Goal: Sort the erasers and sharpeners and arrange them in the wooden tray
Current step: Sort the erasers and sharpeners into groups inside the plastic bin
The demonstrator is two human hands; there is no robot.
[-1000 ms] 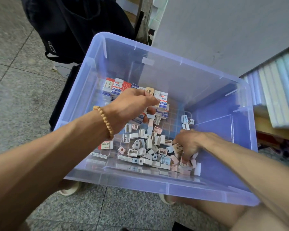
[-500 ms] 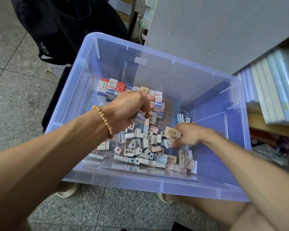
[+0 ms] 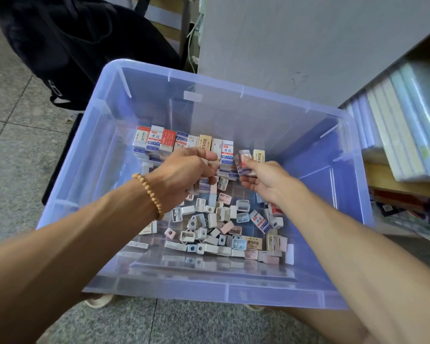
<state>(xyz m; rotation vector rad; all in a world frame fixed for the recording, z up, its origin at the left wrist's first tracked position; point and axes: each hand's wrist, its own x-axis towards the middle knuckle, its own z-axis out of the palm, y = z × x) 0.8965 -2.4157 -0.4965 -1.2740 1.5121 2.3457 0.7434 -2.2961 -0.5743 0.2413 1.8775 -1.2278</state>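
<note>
Under both hands [image 3: 184, 175], part of the erasers [image 3: 184, 142] lies hidden.

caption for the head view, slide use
Right hand adds eraser to row in plastic bin; left hand steadies.

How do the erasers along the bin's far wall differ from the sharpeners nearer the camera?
The erasers stand upright side by side in a row; the sharpeners lie jumbled at all angles. The erasers wear printed paper sleeves in red, blue and tan; the sharpeners are plain pastel or white plastic with visible openings. Each eraser looks larger than a sharpener. A few sleeved erasers also lie loose among the sharpeners. Both groups sit inside the same translucent bin.
</note>
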